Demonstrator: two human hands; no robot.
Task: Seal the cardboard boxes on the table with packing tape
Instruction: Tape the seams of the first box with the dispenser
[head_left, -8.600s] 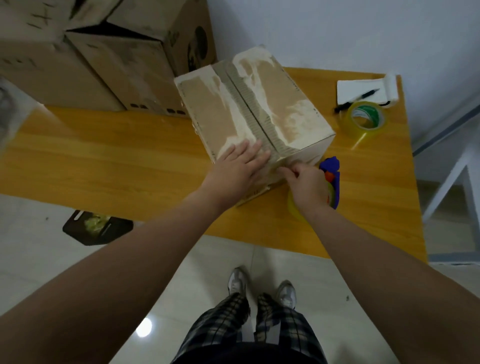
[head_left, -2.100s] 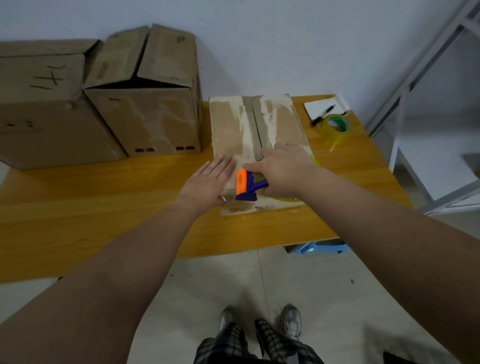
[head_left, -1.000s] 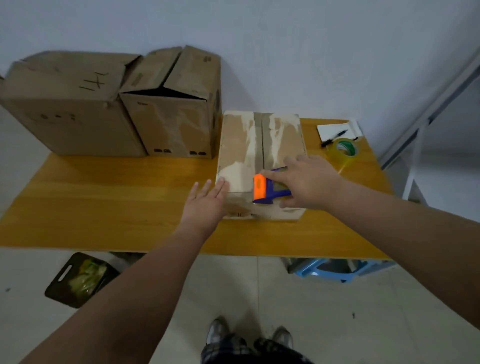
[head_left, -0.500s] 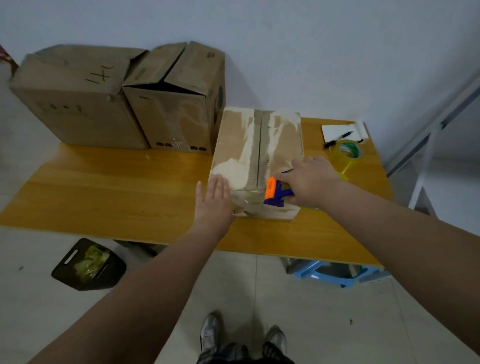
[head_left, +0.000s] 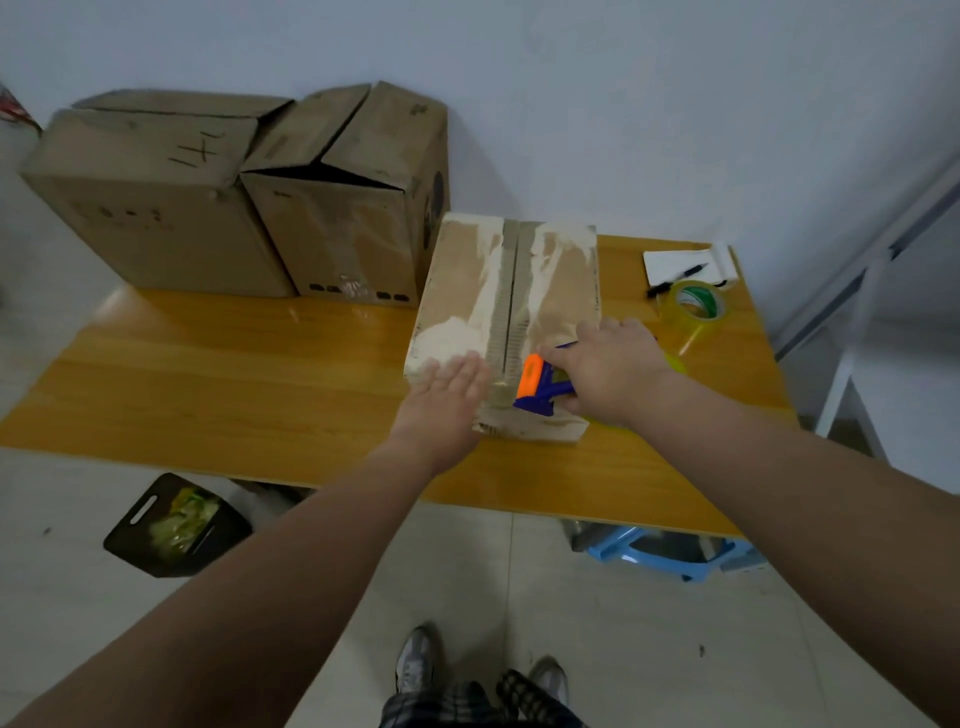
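A worn cardboard box (head_left: 550, 280) with closed flaps lies on the wooden table (head_left: 234, 384), its centre seam running away from me. My left hand (head_left: 447, 395) presses flat on the near left corner of its top. My right hand (head_left: 608, 369) grips a blue and orange tape dispenser (head_left: 540, 387) at the near end of the seam. Part of the dispenser is hidden under my fingers.
Two bigger cardboard boxes stand at the back left, one closed (head_left: 150, 192), one with raised flaps (head_left: 353, 208). A loose tape roll (head_left: 693, 306), a pen (head_left: 675, 278) and paper (head_left: 680, 260) lie at the back right. A blue stool (head_left: 670, 556) and a dark bag (head_left: 171, 525) sit on the floor.
My right hand has kept the dispenser at the box's near edge, shifting slightly toward me. My left hand slid a little up onto the box top.
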